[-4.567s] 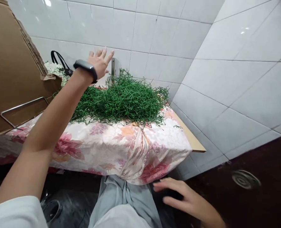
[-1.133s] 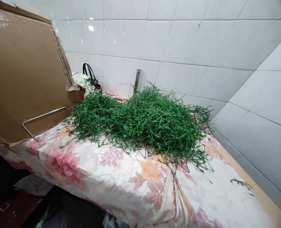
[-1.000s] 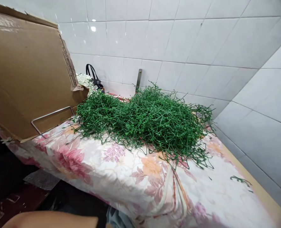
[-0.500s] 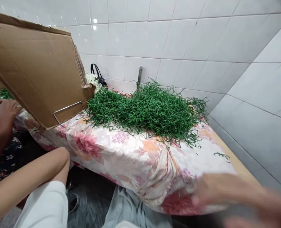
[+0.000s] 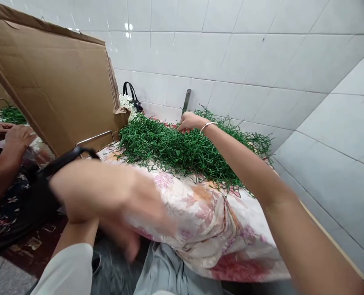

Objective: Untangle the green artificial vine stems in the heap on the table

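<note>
A wide heap of thin green artificial stems (image 5: 176,149) lies tangled on the flower-printed tablecloth (image 5: 206,221). At the heap's far side my right hand (image 5: 190,121), with a pale bracelet on its wrist, reaches in. Its fingers are pinched together on the stems; the fingertips are partly hidden among them. My left hand (image 5: 117,196) is smeared by motion in front of the table's near edge, nearer to me than the heap. Its thumb and fingers look apart, and nothing shows in them. A black band is on that wrist.
A large cardboard sheet (image 5: 62,86) stands upright on the left by a metal wire frame (image 5: 94,137). Behind it are white flowers (image 5: 127,104) and a black-handled bag (image 5: 135,100). Beyond the cardboard, another person's hands (image 5: 17,135) work. Tiled walls (image 5: 246,57) close the back and right.
My right hand has gone from the lower right up to the far side of the stem heap. My left hand has come into view at the lower left, moving.
</note>
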Available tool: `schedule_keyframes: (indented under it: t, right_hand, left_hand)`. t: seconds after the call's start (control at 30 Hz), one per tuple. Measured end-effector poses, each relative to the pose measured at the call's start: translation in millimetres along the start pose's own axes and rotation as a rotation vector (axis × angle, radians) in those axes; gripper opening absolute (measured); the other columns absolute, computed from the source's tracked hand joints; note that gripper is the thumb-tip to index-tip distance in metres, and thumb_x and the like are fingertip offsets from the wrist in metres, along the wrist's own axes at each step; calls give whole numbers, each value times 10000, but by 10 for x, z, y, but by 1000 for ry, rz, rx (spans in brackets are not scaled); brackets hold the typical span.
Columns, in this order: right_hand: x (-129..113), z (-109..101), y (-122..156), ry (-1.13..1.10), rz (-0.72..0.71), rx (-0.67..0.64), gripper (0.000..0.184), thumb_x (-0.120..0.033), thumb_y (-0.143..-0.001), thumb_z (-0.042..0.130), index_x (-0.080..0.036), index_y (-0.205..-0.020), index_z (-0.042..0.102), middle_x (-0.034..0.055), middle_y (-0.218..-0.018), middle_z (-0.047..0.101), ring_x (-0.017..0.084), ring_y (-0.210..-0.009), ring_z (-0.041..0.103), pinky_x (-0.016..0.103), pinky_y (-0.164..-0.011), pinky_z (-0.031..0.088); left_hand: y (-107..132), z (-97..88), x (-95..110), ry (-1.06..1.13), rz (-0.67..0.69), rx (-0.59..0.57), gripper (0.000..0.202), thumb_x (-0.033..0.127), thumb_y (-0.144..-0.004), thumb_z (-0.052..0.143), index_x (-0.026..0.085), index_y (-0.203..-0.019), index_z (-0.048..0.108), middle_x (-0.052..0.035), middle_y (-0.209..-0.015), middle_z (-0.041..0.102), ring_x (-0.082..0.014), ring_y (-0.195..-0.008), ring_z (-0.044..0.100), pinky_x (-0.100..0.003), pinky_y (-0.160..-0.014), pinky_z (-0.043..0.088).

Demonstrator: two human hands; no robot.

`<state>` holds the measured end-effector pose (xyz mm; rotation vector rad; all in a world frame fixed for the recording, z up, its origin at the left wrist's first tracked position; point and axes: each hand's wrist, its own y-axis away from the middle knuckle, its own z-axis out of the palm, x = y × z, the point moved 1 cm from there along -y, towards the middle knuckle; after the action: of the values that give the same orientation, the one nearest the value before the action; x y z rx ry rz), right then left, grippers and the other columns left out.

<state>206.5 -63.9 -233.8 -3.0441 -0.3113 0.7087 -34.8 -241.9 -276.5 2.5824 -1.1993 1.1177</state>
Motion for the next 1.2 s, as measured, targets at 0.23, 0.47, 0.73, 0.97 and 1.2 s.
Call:
schedule_keyframes:
  t: [0.23,0.47,0.73,0.97,1.2]
  right_hand:
    - [-388,-961,3,-357,-162,522,289,-225,-826,522,18,-979,555,67,-834,599,55,-627,554,234,-671,489]
    - [-572,-1619,313,-700,-503,775,380,-243,-924,330,9,-1204,378,111,-1143,534,-4,-737,561,135,-729,463]
    - [-204,-1168,799,-963,-377,214,298,-141,-842,465,-14,-1111,496,48,-1031,583,79,-966,561,169,-900,458]
    - [619,-147,1266,-966,-226,133,337,-254,-755,623,-91,-1044,565,95,-1054,577,94,-899,588,208,-865,506]
    - [1351,-4,1815,-833,-91,316,353,-299,-705,661,-118,-998,581,85,-903,611,110,-739,597,224,-675,488]
  left_hand:
    - [-1527,-648,-376,-233,293,672,845,558,-630,656,119,-1294,374,-176,-1323,395,-257,-1211,388,-379,-996,329]
    - [-2064,-601,-612,13,245,744,1050,711,-592,584,110,-1359,193,-232,-1361,305,-292,-1290,290,-409,-1011,303]
    - [-1777,-431,-225,393,314,481,938,698,-782,-101,87,-1289,397,-160,-1287,450,-223,-1224,409,-474,-1069,214]
    - [-1736,392,-189,510,247,51,339,346,-739,616,67,-931,594,-90,-898,639,-122,-818,601,-318,-854,452]
    - [-2009,790,-237,494,141,-13,290,274,-713,637,60,-899,578,-36,-698,563,-88,-602,516,-243,-566,438]
